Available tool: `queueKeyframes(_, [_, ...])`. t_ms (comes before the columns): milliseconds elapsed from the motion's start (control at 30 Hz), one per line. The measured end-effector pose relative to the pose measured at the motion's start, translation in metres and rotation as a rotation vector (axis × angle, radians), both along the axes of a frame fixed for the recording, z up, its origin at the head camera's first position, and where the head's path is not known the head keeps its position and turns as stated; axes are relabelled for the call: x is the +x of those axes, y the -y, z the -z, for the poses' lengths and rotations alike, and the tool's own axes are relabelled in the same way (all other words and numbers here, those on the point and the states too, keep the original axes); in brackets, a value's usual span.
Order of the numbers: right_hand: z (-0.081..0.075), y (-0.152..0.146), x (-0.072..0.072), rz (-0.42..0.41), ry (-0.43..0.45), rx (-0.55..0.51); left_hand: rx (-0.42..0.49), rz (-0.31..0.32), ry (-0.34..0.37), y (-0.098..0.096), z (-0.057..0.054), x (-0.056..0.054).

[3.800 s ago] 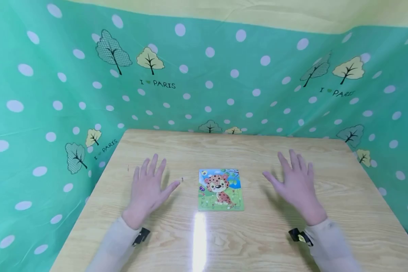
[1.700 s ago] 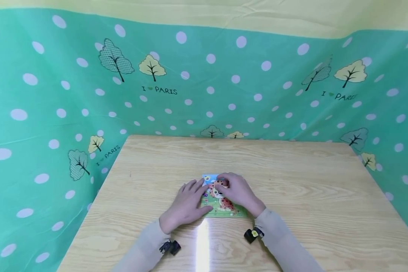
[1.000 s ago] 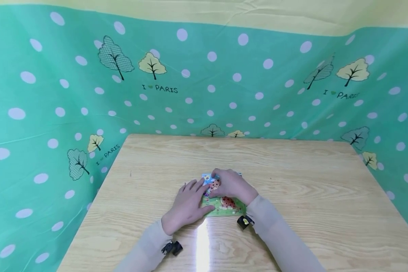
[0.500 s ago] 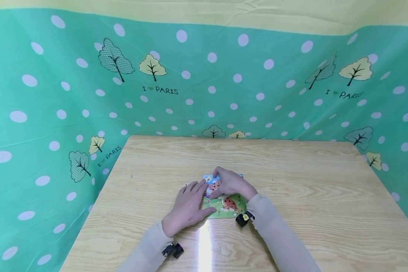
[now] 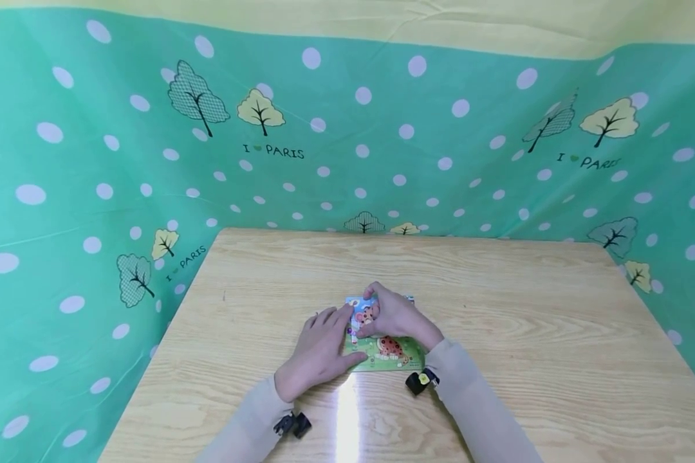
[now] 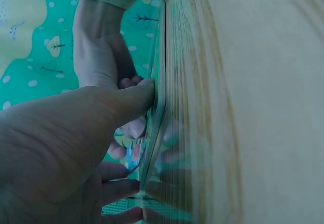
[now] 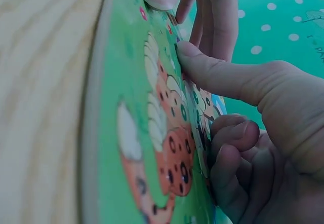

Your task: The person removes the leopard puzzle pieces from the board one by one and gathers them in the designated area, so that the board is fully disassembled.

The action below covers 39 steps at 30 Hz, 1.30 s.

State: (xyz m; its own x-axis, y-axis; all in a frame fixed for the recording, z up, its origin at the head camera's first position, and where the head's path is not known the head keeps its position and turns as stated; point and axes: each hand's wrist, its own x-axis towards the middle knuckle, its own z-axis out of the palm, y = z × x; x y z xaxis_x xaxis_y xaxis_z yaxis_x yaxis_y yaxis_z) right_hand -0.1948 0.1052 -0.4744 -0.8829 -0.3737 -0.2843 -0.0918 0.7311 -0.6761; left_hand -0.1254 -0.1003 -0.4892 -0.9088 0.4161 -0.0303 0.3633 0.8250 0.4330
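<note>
A square picture puzzle (image 5: 382,361) with a spotted cartoon leopard on green and blue lies on the table. Over its left edge rests my left hand (image 5: 318,354), fingers straight; in the left wrist view its thumb (image 6: 134,100) presses the near edge of the board. My right hand (image 5: 399,316) reaches across the upper part, thumb and curled fingers pinching a puzzle piece (image 5: 365,315) with part of the leopard's head. In the right wrist view the leopard's body (image 7: 174,158) shows, and that piece's edge stands slightly proud of the board. My right hand hides the puzzle's upper right.
The light wood table (image 5: 527,308) stretches out around the puzzle. A green dotted cloth (image 5: 382,141) printed with trees hangs behind the table and along its sides. Black wrist cameras (image 5: 292,424) sit on both sleeves. A bright light reflection lies before the puzzle.
Both hands, first spread apart over the table, have come in to the puzzle. My right hand has shifted left across it and pinched a head piece, now a little raised; the left stays put.
</note>
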Motion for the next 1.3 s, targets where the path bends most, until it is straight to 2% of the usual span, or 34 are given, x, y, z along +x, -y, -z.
queueKeyframes(133, [0.003,0.0,0.002,0.016,-0.042,-0.012,-0.01,0.0,0.01,0.0,0.0,0.0])
queueKeyframes(400, [0.008,0.003,0.005,-0.017,-0.122,-0.08,-0.06,-0.012,-0.003,0.0,0.0,-0.002])
queueKeyframes(600, [0.009,0.007,0.004,-0.016,-0.188,-0.026,-0.067,-0.006,-0.002,0.0,0.002,-0.002])
queueKeyframes(867, [0.007,0.007,0.002,-0.011,-0.114,-0.006,-0.058,-0.012,0.007,-0.001,0.001,0.0])
queueKeyframes(1067, [0.008,0.006,0.0,0.035,-0.062,-0.048,-0.026,-0.023,0.018,-0.001,0.004,0.002])
queueKeyframes(1300, [0.014,0.006,-0.002,0.072,-0.089,-0.134,-0.006,-0.05,0.008,-0.001,0.002,0.0])
